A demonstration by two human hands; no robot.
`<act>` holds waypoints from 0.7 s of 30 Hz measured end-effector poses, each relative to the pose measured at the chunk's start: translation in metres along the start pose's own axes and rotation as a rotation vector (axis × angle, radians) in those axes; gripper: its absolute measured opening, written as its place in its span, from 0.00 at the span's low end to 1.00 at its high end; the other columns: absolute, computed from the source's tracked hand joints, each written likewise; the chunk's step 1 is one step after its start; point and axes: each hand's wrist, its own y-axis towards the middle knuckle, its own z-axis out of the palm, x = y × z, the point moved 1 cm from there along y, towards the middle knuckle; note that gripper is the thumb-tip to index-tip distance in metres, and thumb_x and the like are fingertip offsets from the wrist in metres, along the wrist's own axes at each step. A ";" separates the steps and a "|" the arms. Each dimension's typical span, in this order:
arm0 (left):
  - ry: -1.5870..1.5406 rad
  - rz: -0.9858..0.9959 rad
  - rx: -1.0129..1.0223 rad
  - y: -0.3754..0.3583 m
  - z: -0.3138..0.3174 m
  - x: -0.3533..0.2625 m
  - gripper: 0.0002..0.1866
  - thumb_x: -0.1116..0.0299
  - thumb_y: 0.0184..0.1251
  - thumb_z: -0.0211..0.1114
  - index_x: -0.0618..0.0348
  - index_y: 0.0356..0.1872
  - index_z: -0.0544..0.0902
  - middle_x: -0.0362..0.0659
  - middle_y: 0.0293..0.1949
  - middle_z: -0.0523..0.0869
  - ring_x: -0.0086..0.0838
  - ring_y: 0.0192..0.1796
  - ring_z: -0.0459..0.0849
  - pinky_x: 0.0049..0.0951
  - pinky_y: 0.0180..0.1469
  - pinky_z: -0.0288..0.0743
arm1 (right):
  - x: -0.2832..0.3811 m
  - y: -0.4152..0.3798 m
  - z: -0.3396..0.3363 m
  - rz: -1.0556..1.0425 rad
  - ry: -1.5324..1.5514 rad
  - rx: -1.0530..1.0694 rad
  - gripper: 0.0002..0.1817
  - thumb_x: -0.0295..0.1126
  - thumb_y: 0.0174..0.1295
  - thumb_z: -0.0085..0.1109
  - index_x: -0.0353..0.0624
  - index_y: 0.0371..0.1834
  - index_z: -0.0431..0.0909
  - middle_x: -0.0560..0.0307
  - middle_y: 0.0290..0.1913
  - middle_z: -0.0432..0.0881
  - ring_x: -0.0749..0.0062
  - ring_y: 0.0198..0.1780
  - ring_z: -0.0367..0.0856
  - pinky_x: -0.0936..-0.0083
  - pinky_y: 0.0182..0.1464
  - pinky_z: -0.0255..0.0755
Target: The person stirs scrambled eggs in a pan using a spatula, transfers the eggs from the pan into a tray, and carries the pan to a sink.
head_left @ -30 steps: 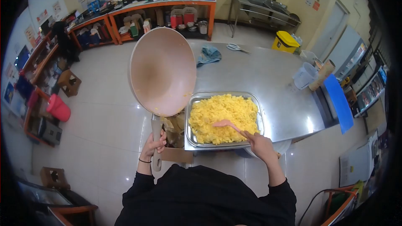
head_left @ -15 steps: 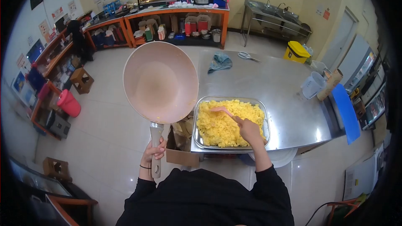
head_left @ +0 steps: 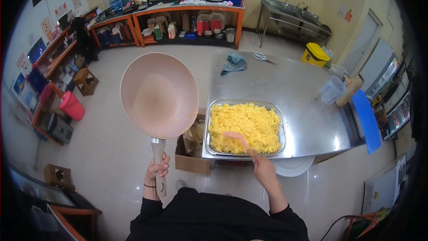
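Note:
My left hand (head_left: pixel 156 169) is closed around the handle of a pinkish frying pan (head_left: pixel 159 96), held up over the floor left of the table. The pan's inside faces me, with a few yellow bits near its rim. In my right hand (head_left: pixel 265 169) is a pink spatula (head_left: pixel 240 139) with a wooden-looking handle, gripped by closed fingers. Its head rests at the near part of the scrambled egg (head_left: pixel 249 118), a yellow crumbly heap. The egg fills most of a metal tray (head_left: pixel 284 139) at the table's near left corner.
On the steel table (head_left: pixel 307 93) lie a blue-green cloth (head_left: pixel 234 63) and scissors (head_left: pixel 264 58). A clear measuring jug (head_left: pixel 332 90) and a cardboard tube (head_left: pixel 350 90) stand at the right. Below the near-left corner is a cardboard box (head_left: pixel 192 164). A person (head_left: pixel 82 40) stands far left.
The spatula and my right hand have come nearer to me, from the middle of the egg to its near side. The pan has shifted left and slightly down.

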 end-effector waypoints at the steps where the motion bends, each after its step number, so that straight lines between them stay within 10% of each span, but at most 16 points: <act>1: -0.008 -0.004 -0.001 -0.003 -0.005 -0.002 0.16 0.86 0.45 0.52 0.59 0.37 0.64 0.36 0.23 0.62 0.13 0.15 0.58 0.11 0.12 0.56 | -0.001 -0.004 0.005 0.041 -0.019 0.007 0.18 0.33 0.57 0.43 0.49 0.52 0.67 0.44 0.31 0.74 0.51 0.30 0.75 0.60 0.31 0.69; 6: -0.158 -0.057 0.140 -0.014 -0.052 -0.025 0.16 0.87 0.45 0.51 0.60 0.36 0.62 0.36 0.22 0.62 0.12 0.13 0.58 0.11 0.11 0.57 | 0.038 -0.013 0.013 0.148 0.029 0.000 0.17 0.32 0.58 0.43 0.44 0.50 0.69 0.41 0.33 0.75 0.48 0.37 0.74 0.59 0.37 0.67; 10: -0.502 -0.202 0.376 -0.031 -0.101 -0.055 0.16 0.88 0.46 0.49 0.63 0.36 0.59 0.38 0.21 0.61 0.12 0.11 0.59 0.11 0.08 0.57 | 0.046 -0.015 0.054 0.177 0.200 -0.479 0.20 0.22 0.57 0.41 0.42 0.54 0.67 0.44 0.29 0.73 0.55 0.32 0.73 0.68 0.36 0.66; 13: -0.621 -0.303 0.477 -0.047 -0.130 -0.085 0.16 0.88 0.46 0.49 0.63 0.36 0.58 0.39 0.21 0.62 0.12 0.10 0.59 0.11 0.08 0.57 | 0.059 -0.023 0.079 0.228 0.244 -0.548 0.19 0.25 0.58 0.42 0.40 0.55 0.66 0.41 0.43 0.74 0.51 0.42 0.74 0.69 0.43 0.66; 19: -0.770 -0.419 0.350 -0.062 -0.192 -0.128 0.14 0.84 0.51 0.52 0.63 0.37 0.59 0.39 0.21 0.63 0.13 0.12 0.63 0.11 0.10 0.61 | 0.098 0.003 0.114 0.272 0.330 -0.857 0.19 0.25 0.60 0.41 0.36 0.55 0.64 0.45 0.50 0.73 0.60 0.49 0.73 0.72 0.50 0.64; 21: -0.854 -0.442 0.384 -0.055 -0.213 -0.141 0.13 0.83 0.53 0.52 0.63 0.37 0.59 0.39 0.21 0.63 0.13 0.13 0.64 0.11 0.11 0.62 | 0.076 0.014 0.132 0.386 0.366 -0.881 0.20 0.35 0.63 0.41 0.40 0.58 0.63 0.58 0.31 0.76 0.76 0.29 0.74 0.81 0.30 0.69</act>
